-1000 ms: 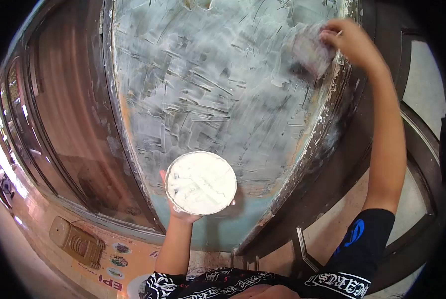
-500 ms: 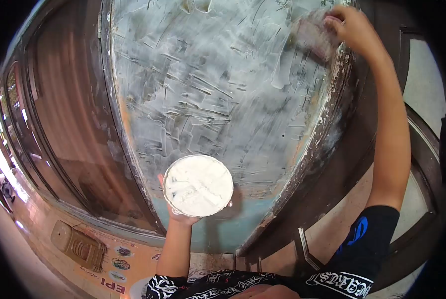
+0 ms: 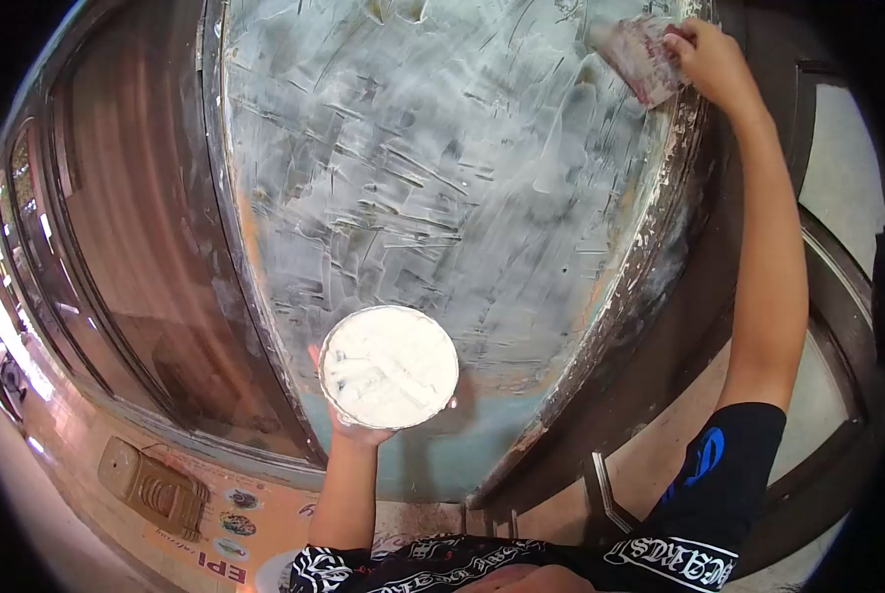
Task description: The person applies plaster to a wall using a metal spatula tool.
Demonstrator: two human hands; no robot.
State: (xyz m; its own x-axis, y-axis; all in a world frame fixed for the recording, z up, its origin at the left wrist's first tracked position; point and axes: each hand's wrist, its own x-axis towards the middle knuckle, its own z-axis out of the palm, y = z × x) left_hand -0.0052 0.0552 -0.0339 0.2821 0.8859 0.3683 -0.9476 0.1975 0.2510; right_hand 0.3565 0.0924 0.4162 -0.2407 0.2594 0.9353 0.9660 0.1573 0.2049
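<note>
My left hand point(image 3: 359, 429) grips a round tub of white putty point(image 3: 391, 368) from below, its open top facing me. Most of that hand is hidden behind the tub; fingertips show at its sides. Up at the right, my right hand point(image 3: 709, 61) pinches a flat, putty-smeared scraper point(image 3: 644, 61) by its edge. The scraper lies against or very near the upper right of a wall panel point(image 3: 442, 227), and its left side is blurred. Streaky white putty covers most of this panel, with bare blue-green paint along the bottom.
Worn dark wooden frames point(image 3: 650, 237) with peeling paint border the panel. Glass with a brown curtain point(image 3: 146, 237) stands to the left. A brown plastic stool point(image 3: 154, 486) and a printed orange banner point(image 3: 230, 539) are at the lower left.
My right hand and the scraper have shifted slightly right and down, and the scraper shows more clearly. My left hand and the tub have hardly moved.
</note>
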